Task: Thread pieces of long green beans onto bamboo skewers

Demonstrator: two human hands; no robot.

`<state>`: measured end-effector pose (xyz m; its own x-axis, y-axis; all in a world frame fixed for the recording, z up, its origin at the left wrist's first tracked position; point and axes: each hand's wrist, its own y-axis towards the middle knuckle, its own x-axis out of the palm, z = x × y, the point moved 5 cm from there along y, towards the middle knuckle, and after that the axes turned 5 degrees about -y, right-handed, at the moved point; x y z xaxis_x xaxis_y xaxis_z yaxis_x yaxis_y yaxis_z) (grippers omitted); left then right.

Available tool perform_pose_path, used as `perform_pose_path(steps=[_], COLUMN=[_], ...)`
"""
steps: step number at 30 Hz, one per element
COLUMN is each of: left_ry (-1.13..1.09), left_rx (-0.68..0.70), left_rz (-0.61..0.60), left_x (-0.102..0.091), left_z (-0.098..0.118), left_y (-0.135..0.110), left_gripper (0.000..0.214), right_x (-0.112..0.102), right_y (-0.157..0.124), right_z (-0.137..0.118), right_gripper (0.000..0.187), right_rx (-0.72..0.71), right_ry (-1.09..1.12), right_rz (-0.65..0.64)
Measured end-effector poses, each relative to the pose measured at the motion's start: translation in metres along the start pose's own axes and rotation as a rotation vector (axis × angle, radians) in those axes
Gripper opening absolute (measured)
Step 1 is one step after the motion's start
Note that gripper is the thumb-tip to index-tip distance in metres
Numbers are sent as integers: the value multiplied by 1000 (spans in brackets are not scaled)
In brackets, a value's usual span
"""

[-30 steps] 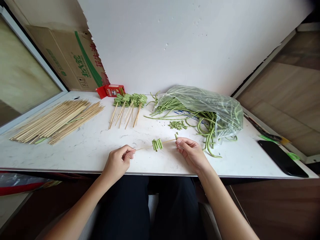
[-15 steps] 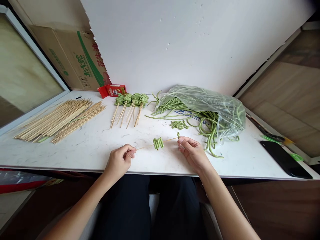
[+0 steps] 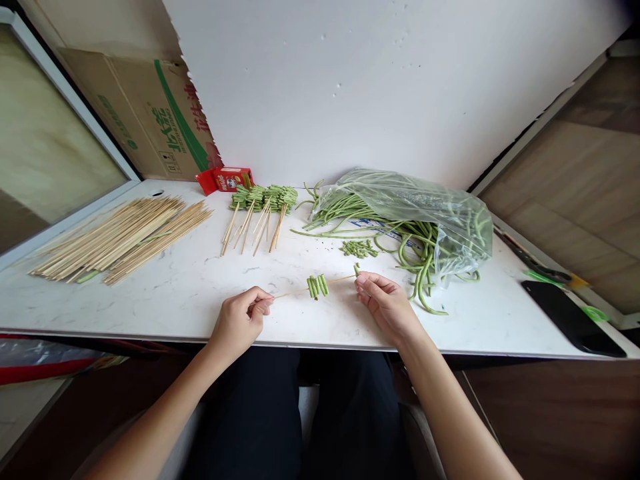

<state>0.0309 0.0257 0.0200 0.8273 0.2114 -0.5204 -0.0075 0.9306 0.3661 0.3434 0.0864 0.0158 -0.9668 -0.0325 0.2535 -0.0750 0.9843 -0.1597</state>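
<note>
Though little has changed, left hand [image 3: 241,315] still pinches skewer [image 3: 290,294], right hand [image 3: 384,303] bean piece [image 3: 357,269].

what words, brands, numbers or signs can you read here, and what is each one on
"北大荒", green, on the carton
"花生油", red, on the carton, near its right edge
Smaller green print and framed signs, on the carton: too small or blurred to read
White print, on the red box: too small to read
Blue print, by the clear bag: partly covered, unreadable
No numbers can be made out
</note>
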Motion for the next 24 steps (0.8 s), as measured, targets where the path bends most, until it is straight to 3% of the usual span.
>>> perform_pose_path(steps=[24], left_ry=[37], left_rx=[13], left_rz=[-5], left_x=[1], left_z=[0], left_y=[-1], left_gripper=[19], right_x=[1], right_y=[-2], right_z=[-3], right_gripper=[36], right_rx=[-30], right_ry=[-63], right_rz=[49])
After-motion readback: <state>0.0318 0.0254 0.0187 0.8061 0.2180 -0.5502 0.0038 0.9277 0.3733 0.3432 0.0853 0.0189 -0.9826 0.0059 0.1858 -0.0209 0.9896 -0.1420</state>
